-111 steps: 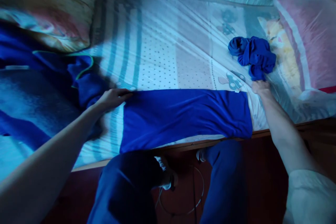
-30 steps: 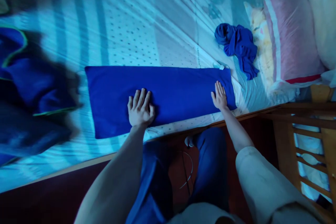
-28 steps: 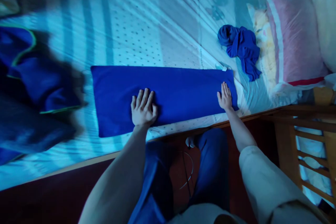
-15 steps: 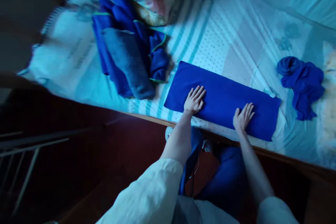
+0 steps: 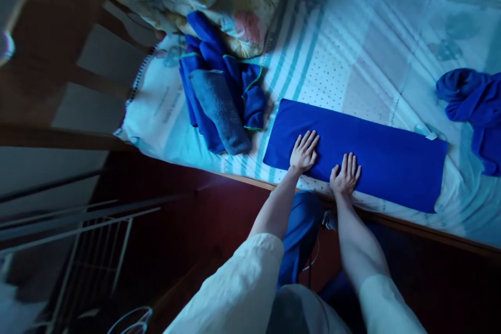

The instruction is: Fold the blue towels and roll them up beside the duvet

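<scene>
A blue cloth (image 5: 383, 154), folded into a long flat rectangle, lies along the front edge of the bed. My left hand (image 5: 304, 152) rests flat on its left part, fingers spread. To the right of it, my right hand (image 5: 345, 175) lies on the cloth's near edge with the fingers stretched out. Neither hand grips anything. A small white tag (image 5: 431, 136) shows at the cloth's far right edge.
Left of the cloth are a crumpled blue cloth with green edging (image 5: 254, 107) and a rolled grey-blue towel (image 5: 221, 109). Another crumpled blue cloth (image 5: 479, 109) lies at the right. Patterned pillows (image 5: 250, 0) sit at the back; a metal rack (image 5: 97, 250) stands at the left.
My right hand has slid left along the cloth, closer to my left hand. The left hand stays near the same spot on the cloth. The view has swung to the left.
</scene>
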{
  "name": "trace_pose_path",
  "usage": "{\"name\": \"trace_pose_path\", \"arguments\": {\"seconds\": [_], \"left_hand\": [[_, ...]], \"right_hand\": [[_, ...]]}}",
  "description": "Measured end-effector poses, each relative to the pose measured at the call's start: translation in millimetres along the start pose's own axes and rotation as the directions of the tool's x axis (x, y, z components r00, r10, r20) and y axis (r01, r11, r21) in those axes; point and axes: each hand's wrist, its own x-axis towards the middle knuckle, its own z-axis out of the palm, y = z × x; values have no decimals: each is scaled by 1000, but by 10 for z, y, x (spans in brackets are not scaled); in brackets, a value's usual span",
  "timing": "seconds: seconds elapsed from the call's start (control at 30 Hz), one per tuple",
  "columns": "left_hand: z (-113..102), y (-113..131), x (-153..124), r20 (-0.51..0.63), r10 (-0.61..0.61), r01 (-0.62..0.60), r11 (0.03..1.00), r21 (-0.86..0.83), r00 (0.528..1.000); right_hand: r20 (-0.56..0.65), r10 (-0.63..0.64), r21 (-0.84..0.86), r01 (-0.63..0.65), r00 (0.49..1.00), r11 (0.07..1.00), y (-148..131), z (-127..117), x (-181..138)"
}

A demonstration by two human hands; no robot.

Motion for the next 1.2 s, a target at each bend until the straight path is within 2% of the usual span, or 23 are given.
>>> {"name": "trace_pose_path", "arguments": {"seconds": [0.13, 0.27, 0.33, 0.43, 0.5, 0.57, 0.63, 0.73, 0.8, 0.83, 0.87, 0.93, 1.03, 1.1, 1.17, 1.2], "left_hand": [[-134, -271, -105, -4, -35, 35, 999, 26, 999], [-423, -816, -270, -42, -134, 135, 990, 37, 990], [-546, -1048, -335, -30, -130, 132, 991, 37, 991], [-608, -1154, -379, -24, -135, 136, 988, 70, 991], [-538, -1004, -369, -56, -167, 172, 980, 97, 984], [-365, -669, -314, -69, -144, 150, 985, 91, 987], [-104, -189, -200, -18, 2, -1, 999, 38, 1000], [315, 562, 82, 67, 242, -237, 968, -82, 968], [485, 861, 293, 112, 302, -289, 950, -122, 947], [513, 900, 386, 132, 306, -291, 949, -123, 943], [499, 859, 465, 145, 303, -288, 951, -115, 942], [363, 549, 576, 141, 266, -257, 963, -82, 954], [-14, -263, 692, 66, 98, -97, 995, -12, 993], [-291, -820, 780, 9, -48, 48, 998, 30, 999], [-526, -1235, 863, -6, -151, 151, 987, 58, 989], [-612, -1358, 887, -8, -178, 178, 982, 68, 984]], "right_hand": [[-2, 11, 39, -11, 1000, 999, -27, 17, -18], [2, 13, 50, -13, 1000, 999, -32, 9, -23], [3, 13, 47, -13, 1000, 999, -38, 3, -19], [-2, 21, 47, -21, 1000, 999, -59, -8, -13], [-7, 29, 50, -29, 1000, 998, -70, -13, -12], [-12, 32, 56, -31, 999, 998, -68, -8, -17], [-14, 26, 59, -25, 1000, 998, -48, 15, -26], [4, 16, 58, -16, 1000, 998, 0, 70, -41], [13, 26, 53, -27, 1000, 998, 19, 96, -47], [11, 32, 52, -32, 999, 998, 19, 99, -49], [4, 36, 51, -36, 999, 998, 14, 95, -50], [-12, 33, 53, -32, 999, 998, -11, 66, -50], [-14, 25, 65, -24, 1000, 998, -53, 8, -42], [-7, 29, 69, -29, 1000, 997, -66, -16, -35], [-3, 37, 66, -37, 999, 997, -70, -22, -29], [-3, 39, 62, -39, 999, 997, -69, -21, -27]]}}
